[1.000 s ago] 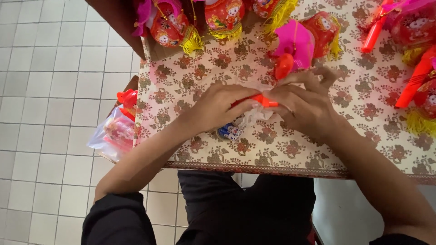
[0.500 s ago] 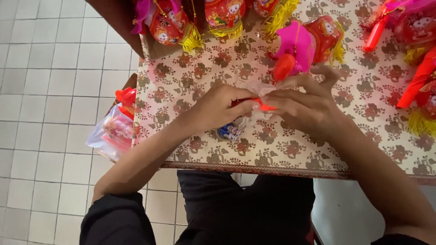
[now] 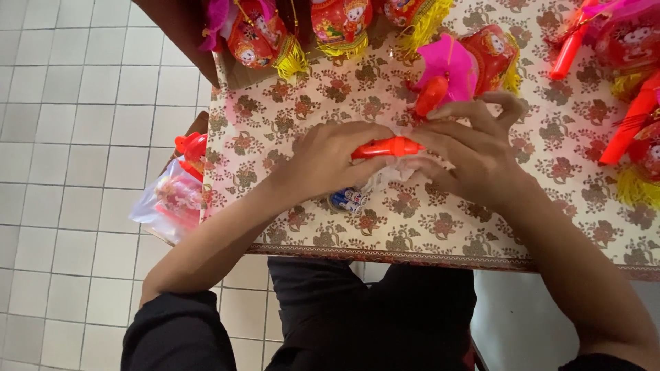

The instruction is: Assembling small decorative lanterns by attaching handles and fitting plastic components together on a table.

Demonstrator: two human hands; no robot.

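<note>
My left hand and my right hand meet over a table with a flower-patterned cloth. Both hold a red plastic stick-shaped handle that lies sideways between them. The left fingers close on its left end, the right fingers on its right end. Under the hands lie a small blue battery pack and a bit of white wrapping, partly hidden.
Red paper lanterns with yellow tassels line the far edge, with a pink lantern and red handle just beyond my right hand. More red handles and lanterns lie at right. A clear bag of parts hangs at the table's left edge.
The red handle now shows more fully between my hands, and my right fingers have spread a little over its right end. The hands stay in the same place.
</note>
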